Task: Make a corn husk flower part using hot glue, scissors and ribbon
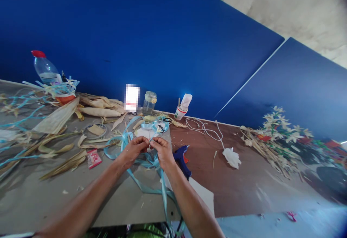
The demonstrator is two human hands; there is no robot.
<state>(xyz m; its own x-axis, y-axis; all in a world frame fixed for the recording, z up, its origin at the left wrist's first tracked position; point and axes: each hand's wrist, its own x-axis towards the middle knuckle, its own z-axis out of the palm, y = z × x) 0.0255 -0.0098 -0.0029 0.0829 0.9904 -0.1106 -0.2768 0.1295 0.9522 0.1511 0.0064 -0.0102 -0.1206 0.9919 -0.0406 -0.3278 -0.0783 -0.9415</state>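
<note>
My left hand (136, 149) and my right hand (162, 152) meet over the middle of the table, fingertips pinched close together. Something small and pale is between them, too small to make out. Light blue ribbon (148, 188) lies in loops around and beneath both hands, with one strand running down over the table's front edge. Just right of my right wrist lies a blue glue gun (186, 165), partly hidden by my forearm. Behind my fingers are a white sheet (145, 133) and black-handled scissors (166, 120), partly covered by ribbon.
Dried husks (101, 112) and blue-wrapped stems cover the left side, near a red-capped bottle (45, 69). A pink packet (93, 158) lies left of my forearm. At the back stand a clear jar (149, 102) and white cup (180, 112); a white cable (207, 132) and white flowers (282, 126) lie right.
</note>
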